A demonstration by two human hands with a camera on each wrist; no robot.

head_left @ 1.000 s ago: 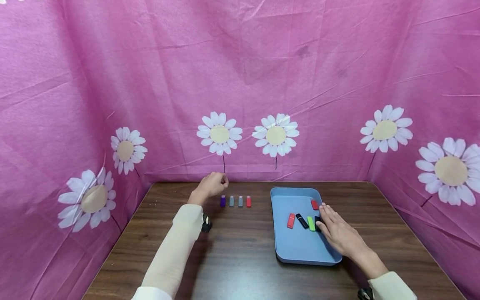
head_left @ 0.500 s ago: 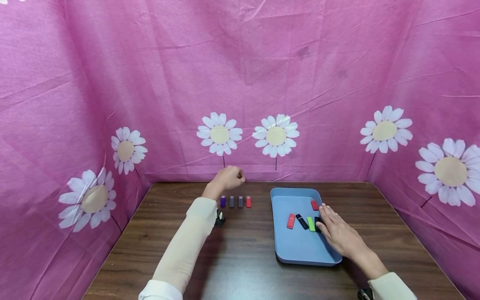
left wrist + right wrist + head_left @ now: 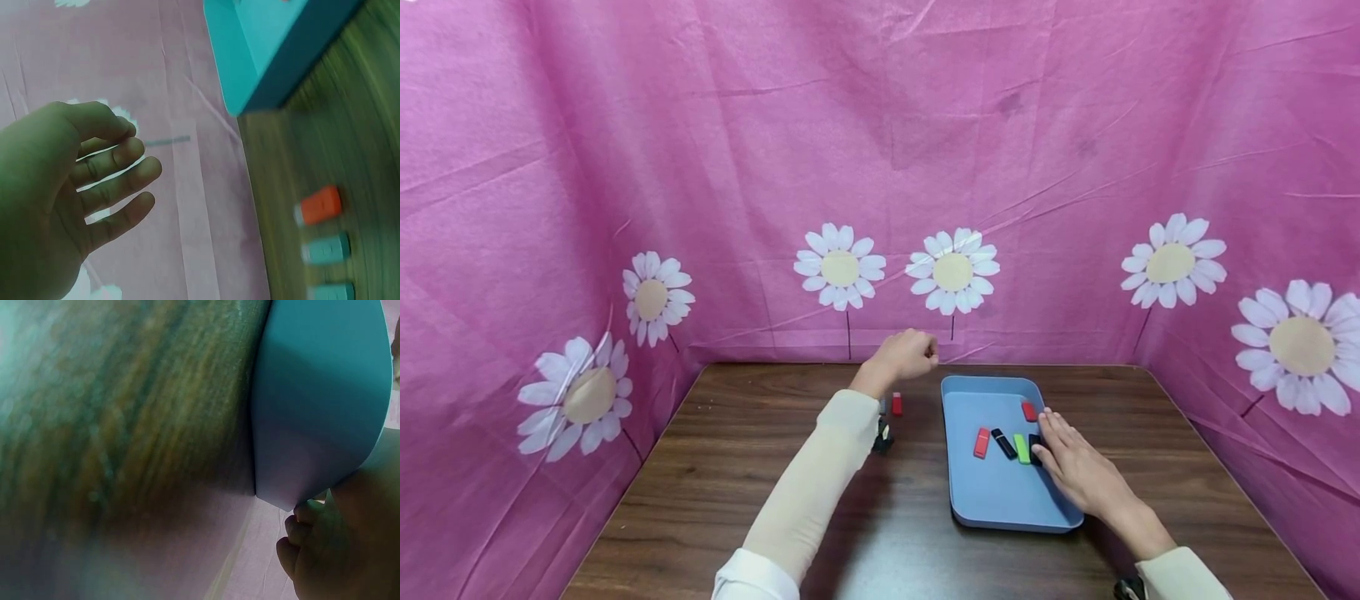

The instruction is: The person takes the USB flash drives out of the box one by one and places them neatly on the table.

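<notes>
My left hand hovers over the back edge of the table, between the row of flash drives and the tray, its fingers loosely bent and holding nothing. Beneath that arm the row is mostly hidden; a red flash drive shows at its right end, and the left wrist view adds a grey one beside it. My right hand rests along the right rim of a blue tray, fingers extended and thumb over the edge. In the tray lie a red flash drive, a black one, a green one and others.
A brown wood-grain table carries everything. Pink cloth printed with white daisies hangs behind it and on both sides, close to the table's back edge.
My left hand has moved right from above the purple flash drive, past the row, toward the tray. Its arm now covers most of the row. The right hand and tray stay put.
</notes>
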